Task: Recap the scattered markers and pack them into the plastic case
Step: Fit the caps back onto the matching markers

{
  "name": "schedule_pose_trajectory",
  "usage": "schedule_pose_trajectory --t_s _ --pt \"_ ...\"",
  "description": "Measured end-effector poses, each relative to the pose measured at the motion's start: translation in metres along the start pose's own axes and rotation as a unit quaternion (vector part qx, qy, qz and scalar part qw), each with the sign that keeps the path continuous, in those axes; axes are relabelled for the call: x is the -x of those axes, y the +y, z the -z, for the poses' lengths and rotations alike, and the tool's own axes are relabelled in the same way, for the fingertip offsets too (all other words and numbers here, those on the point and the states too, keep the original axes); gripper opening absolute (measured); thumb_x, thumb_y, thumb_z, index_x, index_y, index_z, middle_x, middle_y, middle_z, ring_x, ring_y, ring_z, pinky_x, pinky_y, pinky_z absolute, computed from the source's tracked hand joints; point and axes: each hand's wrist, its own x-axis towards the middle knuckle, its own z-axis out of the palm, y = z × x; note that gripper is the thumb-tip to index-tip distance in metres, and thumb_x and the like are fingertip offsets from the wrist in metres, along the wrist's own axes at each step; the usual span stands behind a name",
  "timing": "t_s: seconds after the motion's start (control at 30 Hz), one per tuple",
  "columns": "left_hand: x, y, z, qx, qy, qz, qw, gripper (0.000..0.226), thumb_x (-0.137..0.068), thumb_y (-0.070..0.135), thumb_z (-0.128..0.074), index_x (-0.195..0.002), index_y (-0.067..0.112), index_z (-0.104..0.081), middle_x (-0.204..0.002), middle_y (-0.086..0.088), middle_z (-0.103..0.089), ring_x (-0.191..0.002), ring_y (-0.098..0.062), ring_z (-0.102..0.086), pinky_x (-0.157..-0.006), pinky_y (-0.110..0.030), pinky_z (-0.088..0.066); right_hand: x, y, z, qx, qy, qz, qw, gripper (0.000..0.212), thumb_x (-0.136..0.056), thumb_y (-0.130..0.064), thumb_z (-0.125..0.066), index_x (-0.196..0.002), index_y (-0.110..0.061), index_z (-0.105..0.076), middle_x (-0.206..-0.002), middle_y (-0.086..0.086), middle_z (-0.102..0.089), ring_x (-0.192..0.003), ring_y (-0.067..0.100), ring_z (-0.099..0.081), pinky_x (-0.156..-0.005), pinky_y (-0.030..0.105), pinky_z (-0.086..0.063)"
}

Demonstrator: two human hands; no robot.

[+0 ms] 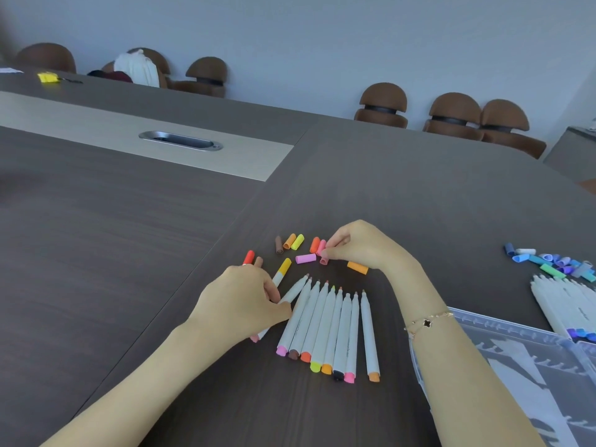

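Left grip (245,301) clasps several markers; right grip (350,245) pinches a pink cap (323,260).

The left hand's fingers curl round capped markers, among them a red-capped marker (248,257) and a yellow-capped marker (281,271), all resting on the dark counter (129,253). Just beside that hand lies a row of uncapped markers (329,321), tips pointing away from the person. Loose caps (292,241) in orange, yellow, brown and pink lie near the right hand. The clear plastic case (516,343) sits open at the right, under the right forearm, with blue caps (554,262) and more white markers (561,301) beyond it.
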Motion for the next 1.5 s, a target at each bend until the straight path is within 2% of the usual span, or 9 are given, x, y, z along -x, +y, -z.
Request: schedule_pose_trajectory --t_s 0.1,0.2,0.47,0.57,0.73,0.93,1.2,1.37,1.5 --pt "-0.003 -0.003 0.003 0.084 0.020 0.031 0.996 0.009 -0.078 0.036 -0.069 -0.072 0.029 -0.067 -0.067 0.013 -0.061 -0.057 -0.008 -0.063 -0.050 -0.017 -0.047 0.000 0.001 -0.001 -0.017 -0.011 -0.002 1.000 0.019 -0.085 -0.034 -0.069 -0.096 -0.019 -0.076 -0.116 0.000 -0.065 -0.111 0.014 -0.055 -0.088 0.030 -0.042" --pt "-0.008 -0.009 0.012 0.180 0.045 0.060 0.981 0.011 -0.077 0.033 -0.071 -0.068 0.027 -0.068 -0.060 0.014 -0.059 -0.057 0.002 -0.057 -0.049 -0.011 -0.039 -0.001 0.001 -0.001 -0.029 -0.009 -0.003 1.000 0.019 -0.085 -0.035 -0.069 -0.093 -0.020 -0.077 -0.114 -0.001 -0.065 -0.111 0.015 -0.054 -0.088 0.030 -0.042" --pt "-0.011 -0.014 0.030 0.315 -0.027 0.090 0.944 0.022 -0.086 0.039 -0.063 -0.090 0.020 -0.072 -0.083 0.004 -0.068 -0.076 -0.007 -0.059 -0.068 -0.020 -0.045 0.000 0.000 -0.005 0.006 0.001 0.005 1.000 0.028 -0.078 -0.040 -0.075 -0.097 -0.019 -0.075 -0.096 -0.002 -0.067 -0.089 0.010 -0.060 -0.072 0.023 -0.045" --pt "-0.012 -0.015 0.031 0.357 -0.054 0.089 0.928 0.025 -0.088 0.035 -0.062 -0.096 0.015 -0.073 -0.093 0.000 -0.074 -0.088 -0.013 -0.068 -0.082 -0.028 -0.056 0.002 -0.004 -0.001 -0.086 0.040 -0.001 0.996 0.028 -0.080 -0.034 -0.075 -0.101 -0.017 -0.067 -0.091 -0.004 -0.069 -0.079 0.006 -0.063 -0.069 0.019 -0.049" --pt "-0.007 -0.015 0.033 0.454 -0.118 0.078 0.879 0.025 -0.085 0.028 -0.067 -0.100 0.008 -0.072 -0.090 -0.006 -0.075 -0.087 -0.015 -0.072 -0.089 -0.031 -0.055 0.011 -0.020 0.010 -0.435 -0.017 0.036 0.899 0.032 -0.085 -0.013 -0.070 -0.115 -0.008 -0.059 -0.108 0.010 -0.070 -0.097 0.014 -0.070 -0.088 0.025 -0.055" --pt "-0.009 -0.015 0.033 0.460 -0.125 0.089 0.875 0.024 -0.081 0.026 -0.070 -0.097 0.008 -0.073 -0.090 -0.007 -0.075 -0.087 -0.018 -0.072 -0.086 -0.031 -0.056 0.012 -0.027 0.005 -0.554 -0.050 0.015 0.831 0.029 -0.086 -0.005 -0.066 -0.115 -0.004 -0.060 -0.111 0.014 -0.069 -0.097 0.015 -0.070 -0.080 0.019 -0.055" --pt "-0.009 -0.014 0.030 0.457 -0.125 0.081 0.877 0.024 -0.083 0.027 -0.069 -0.096 0.007 -0.073 -0.087 -0.007 -0.075 -0.082 -0.016 -0.073 -0.073 -0.021 -0.058 0.009 -0.034 -0.002 -0.491 -0.060 0.038 0.868 0.025 -0.081 -0.009 -0.073 -0.104 -0.007 -0.062 -0.121 0.014 -0.064 -0.103 0.017 -0.068 -0.088 0.023 -0.054" --pt "-0.010 -0.016 0.029 0.451 -0.114 0.079 0.881 0.024 -0.085 0.030 -0.067 -0.095 0.009 -0.073 -0.087 -0.006 -0.075 -0.086 -0.020 -0.071 -0.084 -0.030 -0.056 0.010 -0.034 -0.002 -0.484 -0.067 0.047 0.871 0.016 -0.086 -0.013 -0.068 -0.101 -0.008 -0.065 -0.107 0.011 -0.071 -0.098 0.015 -0.070 -0.082 0.020 -0.054" --pt "-0.008 -0.017 0.029 0.472 -0.145 0.079 0.866 0.029 -0.089 0.029 -0.062 -0.100 0.004 -0.072 -0.079 -0.004 -0.073 -0.071 -0.012 -0.068 -0.070 -0.023 -0.054 0.011 -0.034 -0.004 -0.447 -0.065 0.049 0.891 0.012 -0.091 -0.018 -0.064 -0.094 -0.007 -0.067 -0.099 0.009 -0.074 -0.096 0.015 -0.070 -0.081 0.019 -0.054"
